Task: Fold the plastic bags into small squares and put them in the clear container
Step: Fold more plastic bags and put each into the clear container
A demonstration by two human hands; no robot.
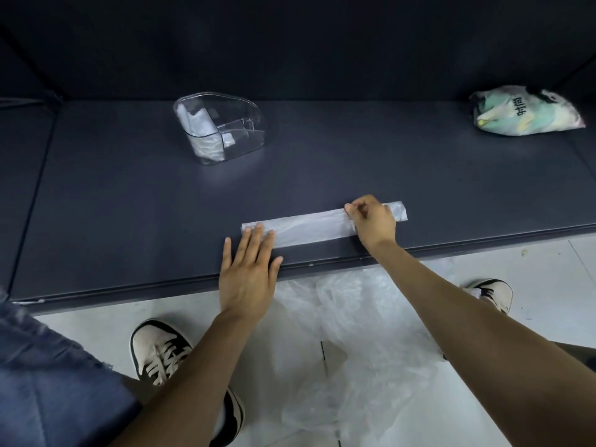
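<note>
Bag: thin translucent plastic strip [317, 224] near the surface's [129, 204] front edge.
My left hand [250, 269]: flat, pressing it.
My right hand [371, 221]: pinching it.
Container [222, 127]: clear, far left.

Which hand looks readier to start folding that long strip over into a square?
Probably the right hand: it already pinches the strip near its right end, while the left hand lies flat, pressing the other end.

Folded strip [316, 225] near table [129, 204] front edge; container [222, 127] behind-left.
</note>
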